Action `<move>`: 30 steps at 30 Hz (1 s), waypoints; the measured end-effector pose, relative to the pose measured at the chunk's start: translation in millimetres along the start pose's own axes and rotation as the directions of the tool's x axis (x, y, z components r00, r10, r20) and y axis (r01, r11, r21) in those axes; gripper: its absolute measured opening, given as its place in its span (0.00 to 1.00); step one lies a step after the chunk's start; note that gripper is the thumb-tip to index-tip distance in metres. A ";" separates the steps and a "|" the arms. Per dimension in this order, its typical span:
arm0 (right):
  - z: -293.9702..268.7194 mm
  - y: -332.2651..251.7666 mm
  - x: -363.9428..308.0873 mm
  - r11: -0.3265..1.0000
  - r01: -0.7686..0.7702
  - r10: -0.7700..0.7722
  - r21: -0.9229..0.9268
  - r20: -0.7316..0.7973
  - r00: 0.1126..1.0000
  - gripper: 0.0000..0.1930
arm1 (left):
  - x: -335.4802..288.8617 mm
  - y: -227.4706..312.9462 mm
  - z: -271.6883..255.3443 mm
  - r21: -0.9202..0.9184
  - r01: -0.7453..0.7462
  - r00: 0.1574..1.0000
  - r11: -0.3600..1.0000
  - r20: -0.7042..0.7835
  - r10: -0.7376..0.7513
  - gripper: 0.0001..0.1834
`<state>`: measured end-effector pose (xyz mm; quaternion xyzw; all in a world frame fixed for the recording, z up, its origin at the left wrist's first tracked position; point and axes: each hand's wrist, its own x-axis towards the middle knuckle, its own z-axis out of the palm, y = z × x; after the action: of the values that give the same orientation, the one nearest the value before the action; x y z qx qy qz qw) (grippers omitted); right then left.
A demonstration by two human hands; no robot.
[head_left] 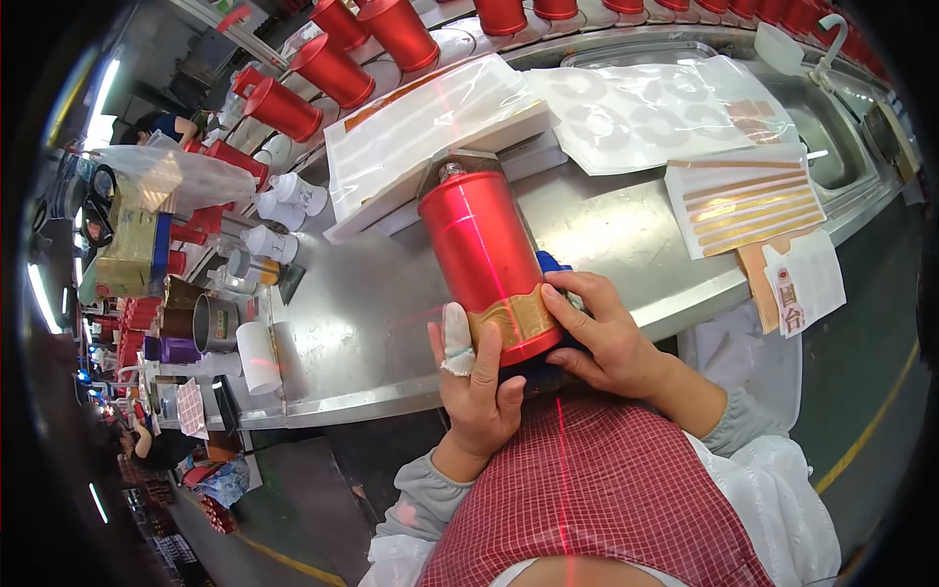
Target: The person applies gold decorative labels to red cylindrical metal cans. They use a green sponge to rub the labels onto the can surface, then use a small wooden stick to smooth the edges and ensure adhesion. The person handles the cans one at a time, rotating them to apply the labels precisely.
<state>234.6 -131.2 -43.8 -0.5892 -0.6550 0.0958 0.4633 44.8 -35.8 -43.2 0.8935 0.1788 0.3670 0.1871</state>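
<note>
I am looking down at a steel counter [372,333] with a red cylindrical bottle [484,249] lying on its side in front of me, its neck pointing away from me and its base toward my chest. A gold band label [515,318] wraps the bottle near the base. My left hand [476,377] presses against the left side of that band; its grip is narrow, fingers laid flat on the bottle, one finger wrapped in white tape. My right hand [604,333] cups the right side of the base, fingers curled onto the gold band, so both hands hold the bottle between them. A thin red light line runs lengthwise over the bottle. Beyond the bottle's neck lies a white tray [430,137] under clear film. To the right sits a sheet of gold strips [743,201]. More red bottles [337,64] line the far edge.
</note>
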 end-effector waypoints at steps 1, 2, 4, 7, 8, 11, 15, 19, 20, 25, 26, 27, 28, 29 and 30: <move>0.5 0.2 0.0 1.000 -0.003 0.003 0.009 -0.002 1.000 0.39 | 2.5 -0.6 -1.3 -0.072 0.009 1.000 0.997 0.012 -0.008 0.31; -0.1 0.0 0.1 1.000 -0.006 0.006 0.010 -0.002 1.000 0.39 | 6.8 -1.9 -3.1 -0.144 0.019 1.000 0.989 0.022 -0.016 0.31; -1.0 -0.1 0.5 1.000 -0.012 0.012 0.013 -0.004 1.000 0.39 | 15.8 -2.5 -3.9 -0.348 0.128 0.992 0.929 0.055 -0.116 0.33; -0.6 0.5 0.3 1.000 -0.004 0.004 0.019 -0.009 1.000 0.39 | 28.8 -2.6 -3.5 -0.676 0.386 0.915 0.627 0.195 -0.353 0.40; -0.9 0.9 0.3 1.000 -0.003 0.004 0.022 -0.006 1.000 0.39 | 33.1 -2.2 -3.0 -0.752 0.449 0.874 0.482 0.259 -0.410 0.43; -0.7 2.0 0.5 1.000 -0.001 0.001 0.028 -0.005 1.000 0.39 | 43.8 3.3 -6.8 -0.801 0.531 0.802 0.275 0.371 -0.468 0.50; 1.0 2.0 0.5 0.999 0.000 0.001 0.035 -0.024 1.000 0.39 | 48.8 4.4 -6.8 -0.762 0.566 0.789 0.313 0.392 -0.473 0.50; 2.7 2.6 0.6 0.999 0.004 -0.003 0.041 -0.035 0.999 0.39 | 52.3 8.9 -3.3 -0.728 0.578 0.783 0.368 0.368 -0.501 0.49; 2.6 2.7 0.5 0.999 -0.002 0.003 0.043 -0.023 1.000 0.39 | 50.9 8.1 -2.1 -0.738 0.567 0.787 0.365 0.355 -0.504 0.48; -14.0 1.0 2.0 0.997 -0.036 0.034 0.070 0.036 0.999 0.33 | 36.2 -0.9 -4.9 -0.886 0.453 0.784 0.098 0.343 -0.518 0.45; -22.7 -3.6 4.4 0.955 -0.191 0.186 0.229 0.044 0.981 0.30 | 35.1 -2.5 -4.6 -0.876 0.460 0.800 0.145 0.338 -0.497 0.44; -34.8 -11.4 7.0 0.862 -0.341 0.337 0.375 0.080 0.938 0.27 | 32.9 -3.0 -3.5 -0.865 0.467 0.812 0.185 0.337 -0.477 0.44; -44.0 -17.5 10.4 0.724 -0.471 0.471 0.504 0.138 0.871 0.24 | 31.0 -3.2 -2.7 -0.852 0.473 0.823 0.225 0.337 -0.458 0.43; -50.5 -20.0 15.9 0.773 -0.456 0.432 0.441 0.161 0.888 0.22 | 31.3 -1.9 -2.8 -0.845 0.478 0.819 0.240 0.330 -0.469 0.43; -56.1 -19.3 23.8 0.819 -0.433 0.390 0.377 0.188 0.901 0.19 | 32.5 -0.9 -2.3 -0.838 0.481 0.817 0.257 0.321 -0.480 0.43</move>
<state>264.8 -139.9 11.9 -0.6007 -0.5000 0.3585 0.5105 64.6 -19.7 -22.9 0.5555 0.2182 0.3284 0.7321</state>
